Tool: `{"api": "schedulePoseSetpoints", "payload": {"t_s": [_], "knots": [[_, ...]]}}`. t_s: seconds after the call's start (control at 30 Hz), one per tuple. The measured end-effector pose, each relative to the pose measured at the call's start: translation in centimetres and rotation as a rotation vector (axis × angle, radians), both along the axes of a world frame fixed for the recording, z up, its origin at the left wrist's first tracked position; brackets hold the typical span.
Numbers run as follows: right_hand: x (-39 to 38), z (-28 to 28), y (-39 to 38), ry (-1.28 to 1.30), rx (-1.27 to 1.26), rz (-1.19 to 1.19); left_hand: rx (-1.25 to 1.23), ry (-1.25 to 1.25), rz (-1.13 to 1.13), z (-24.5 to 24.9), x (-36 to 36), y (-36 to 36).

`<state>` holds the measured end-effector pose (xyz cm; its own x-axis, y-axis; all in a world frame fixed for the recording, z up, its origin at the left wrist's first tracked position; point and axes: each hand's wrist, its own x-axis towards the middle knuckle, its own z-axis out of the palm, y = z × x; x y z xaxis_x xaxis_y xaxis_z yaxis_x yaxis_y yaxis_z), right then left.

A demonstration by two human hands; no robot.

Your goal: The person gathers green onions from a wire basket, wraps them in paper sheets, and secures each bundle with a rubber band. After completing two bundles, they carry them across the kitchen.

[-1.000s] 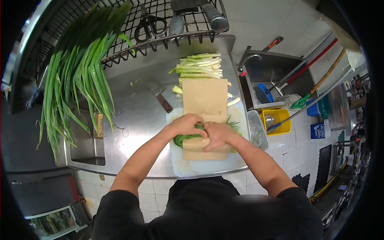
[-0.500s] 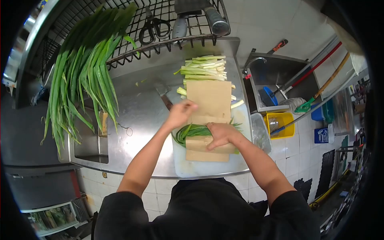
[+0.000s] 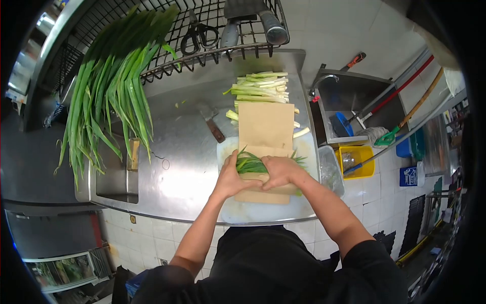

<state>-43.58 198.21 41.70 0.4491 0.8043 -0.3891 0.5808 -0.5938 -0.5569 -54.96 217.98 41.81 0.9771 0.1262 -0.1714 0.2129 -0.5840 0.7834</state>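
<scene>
A folded bundle of green onion leaves (image 3: 249, 163) lies across a sheet of brown paper (image 3: 266, 124) on the white cutting board (image 3: 298, 210). My left hand (image 3: 233, 177) wraps around the bundle's left end, thumb pointing inward. From the right, my right hand (image 3: 280, 172) grips the bundle, its thumb close to the left thumb. The paper's near part is folded up against the leaves under both hands. Leaf tips stick out past my right hand. Cut white green onion stalks (image 3: 260, 86) lie beyond the paper, some partly under it.
A knife (image 3: 211, 124) with a brown handle lies left of the board on the steel counter (image 3: 177, 187). Long green onions (image 3: 109, 101) hang from a wire rack (image 3: 202, 55) holding scissors (image 3: 198, 38). A sink basin (image 3: 116, 187) is at left; a clear plastic tub (image 3: 330, 172) stands right.
My left hand has come down from above the paper onto the left end of the leaves. The loose leaf loop there is now gathered in. My right hand stays on the bundle.
</scene>
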Motion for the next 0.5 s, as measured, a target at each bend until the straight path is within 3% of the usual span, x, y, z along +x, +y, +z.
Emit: {"api": "schedulePoseSetpoints", "payload": {"t_s": [0.03, 0.07, 0.13, 0.17, 0.23, 0.33, 0.43, 0.5], "knots": [[-0.1, 0.5, 0.1, -0.011, 0.000, 0.002, 0.188, 0.023, -0.108, 0.8, 1.2, -0.1], [-0.3, 1.0, 0.2, -0.015, -0.036, 0.003, 0.190, 0.013, -0.109, 0.7, 2.1, 0.1], [-0.4, 1.0, 0.2, -0.014, -0.069, -0.009, 0.357, 0.010, -0.557, 1.0, 3.5, 0.3], [-0.2, 0.4, 0.0, -0.001, -0.041, -0.015, 0.354, 0.010, -0.563, 1.0, 4.0, 0.3], [0.5, 0.3, -0.2, -0.001, -0.019, -0.022, 0.606, 0.160, -0.834, 3.3, 5.4, -0.5], [0.8, 0.2, 0.0, 0.070, -0.039, -0.028, 0.649, 0.192, -0.861, 2.5, 6.2, -0.8], [-1.1, 0.2, -0.7, -0.062, -0.064, -0.129, 0.611, 0.276, -0.932, 2.4, 7.9, -0.9], [-2.9, 1.0, -1.5, -0.437, -0.143, -0.026, 0.569, 0.262, -0.971, 1.9, 9.2, -0.6]]}}
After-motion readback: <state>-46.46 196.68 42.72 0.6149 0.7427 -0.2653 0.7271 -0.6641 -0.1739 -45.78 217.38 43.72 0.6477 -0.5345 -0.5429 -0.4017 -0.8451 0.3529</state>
